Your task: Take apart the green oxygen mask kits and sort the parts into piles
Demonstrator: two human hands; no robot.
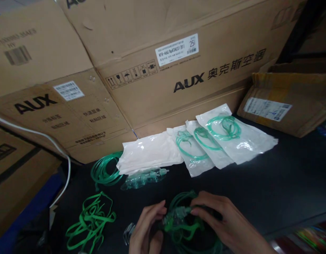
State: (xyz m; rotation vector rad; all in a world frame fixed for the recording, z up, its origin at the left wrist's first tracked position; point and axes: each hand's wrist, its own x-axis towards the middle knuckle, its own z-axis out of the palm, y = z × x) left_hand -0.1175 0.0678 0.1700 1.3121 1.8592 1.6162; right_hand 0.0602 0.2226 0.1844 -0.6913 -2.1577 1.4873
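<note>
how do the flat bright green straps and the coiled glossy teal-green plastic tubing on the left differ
The flat bright green straps lie in a loose tangle, while the coiled glossy teal-green plastic tubing sits in rounded loops. The straps look opaque and ribbon-like; the tubing looks round and shiny. Both are green and lie on the black tabletop.

From my feed: black tabletop [279, 183], backed on the far side by a big brown AUX carton [152, 95] with a white model label. Second AUX carton [62, 121] butts up to its left. White cable [70, 167] droops down the left side. Smaller, battered cardboard box [308, 102] sits far right, dark upright [302, 35] behind it. I read the light as cool and dim.
</note>
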